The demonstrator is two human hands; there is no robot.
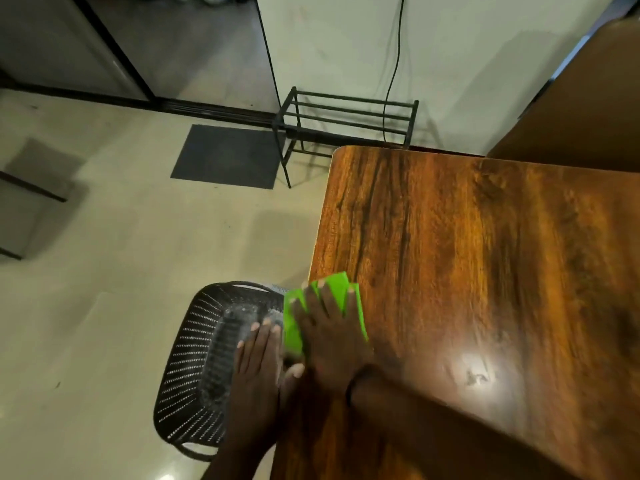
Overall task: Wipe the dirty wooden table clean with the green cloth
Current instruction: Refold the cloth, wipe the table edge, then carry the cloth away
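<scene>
The green cloth [337,292] lies folded at the left edge of the wooden table [467,254], part of it hanging past the edge. My right hand [332,344] presses flat on the cloth with fingers spread. My left hand [258,362] is held flat just off the table edge, beside and below the cloth, fingers straight, above a black basket. A glare spot and a small dark mark [476,377] show on the tabletop near my right forearm.
A black perforated plastic basket [197,368] with whitish dust inside sits on the floor against the table's left side. A black metal rack [346,123] stands by the wall beyond the table. A dark mat [228,155] lies on the floor.
</scene>
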